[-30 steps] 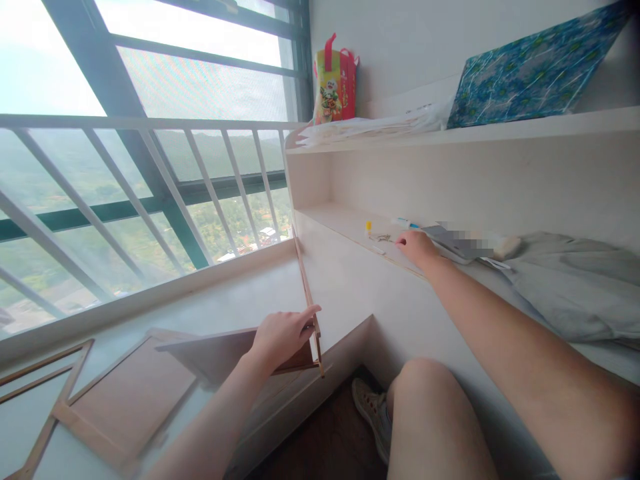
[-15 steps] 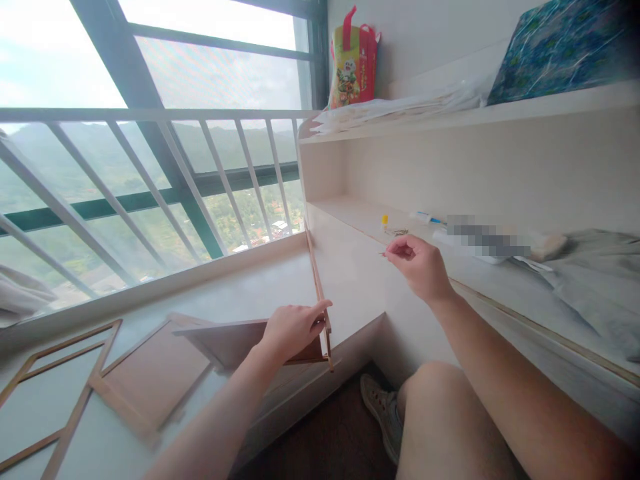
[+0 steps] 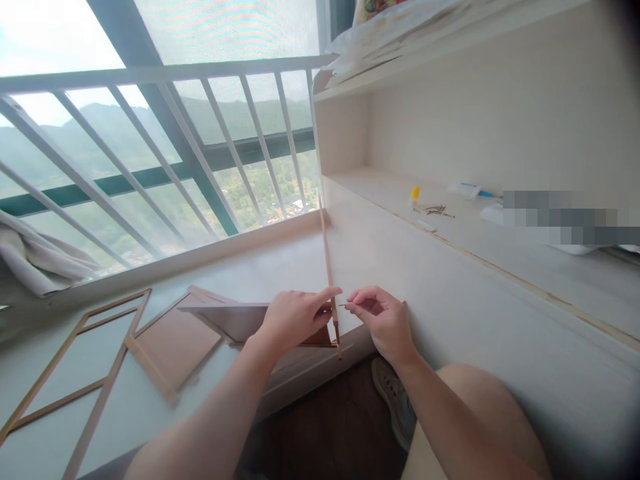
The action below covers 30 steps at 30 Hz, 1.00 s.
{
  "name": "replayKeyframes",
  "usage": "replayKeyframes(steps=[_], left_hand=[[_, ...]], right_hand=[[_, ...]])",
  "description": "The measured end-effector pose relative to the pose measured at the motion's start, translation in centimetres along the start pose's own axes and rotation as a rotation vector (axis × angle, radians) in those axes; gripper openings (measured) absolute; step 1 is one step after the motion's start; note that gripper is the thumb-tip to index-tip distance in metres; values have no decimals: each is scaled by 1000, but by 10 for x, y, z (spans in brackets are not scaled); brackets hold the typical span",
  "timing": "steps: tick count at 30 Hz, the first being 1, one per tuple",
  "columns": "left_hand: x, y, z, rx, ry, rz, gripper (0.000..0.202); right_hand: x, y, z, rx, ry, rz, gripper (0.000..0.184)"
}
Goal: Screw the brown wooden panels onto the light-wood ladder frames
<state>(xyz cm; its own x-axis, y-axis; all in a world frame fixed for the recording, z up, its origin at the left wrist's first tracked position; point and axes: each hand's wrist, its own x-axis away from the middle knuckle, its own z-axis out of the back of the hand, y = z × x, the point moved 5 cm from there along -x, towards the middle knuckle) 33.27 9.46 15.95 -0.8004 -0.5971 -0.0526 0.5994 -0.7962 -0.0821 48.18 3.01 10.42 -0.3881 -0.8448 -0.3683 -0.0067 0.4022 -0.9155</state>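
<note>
My left hand (image 3: 295, 319) grips the near corner of a thin wooden frame piece (image 3: 327, 260) that stands on edge against the white ledge, joined to a brown board (image 3: 240, 319). My right hand (image 3: 381, 319) is closed in a pinch on a small nail (image 3: 343, 305), its tip pointing at the strip just beside my left forefinger. More small nails (image 3: 436, 210) lie in a little heap on the lower shelf, next to a yellow-capped bottle (image 3: 414, 196).
Flat wooden frames (image 3: 75, 373) and a panel (image 3: 175, 343) lie on the sill to the left. A white railing (image 3: 165, 143) and window stand behind. A white tube (image 3: 467, 190) rests on the shelf (image 3: 380, 187). My knee and shoe (image 3: 393, 400) are below.
My right hand has come back from the shelf's nail heap to the frame corner with a nail pinched in it. The view has dropped lower. My left hand has kept its hold.
</note>
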Motion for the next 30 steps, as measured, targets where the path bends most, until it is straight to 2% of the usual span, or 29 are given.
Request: replayKeyframes(steps=[12, 18, 30], left_hand=[[-2, -1, -2, 29, -20, 17, 41], [-2, 2, 2, 20, 6, -14, 39], [4, -5, 4, 27, 34, 38, 48]], right_hand=[[0, 4, -9, -86, -25, 14, 10], [-2, 14, -11, -173, 33, 4, 12], [-1, 6, -16, -72, 35, 150, 8]])
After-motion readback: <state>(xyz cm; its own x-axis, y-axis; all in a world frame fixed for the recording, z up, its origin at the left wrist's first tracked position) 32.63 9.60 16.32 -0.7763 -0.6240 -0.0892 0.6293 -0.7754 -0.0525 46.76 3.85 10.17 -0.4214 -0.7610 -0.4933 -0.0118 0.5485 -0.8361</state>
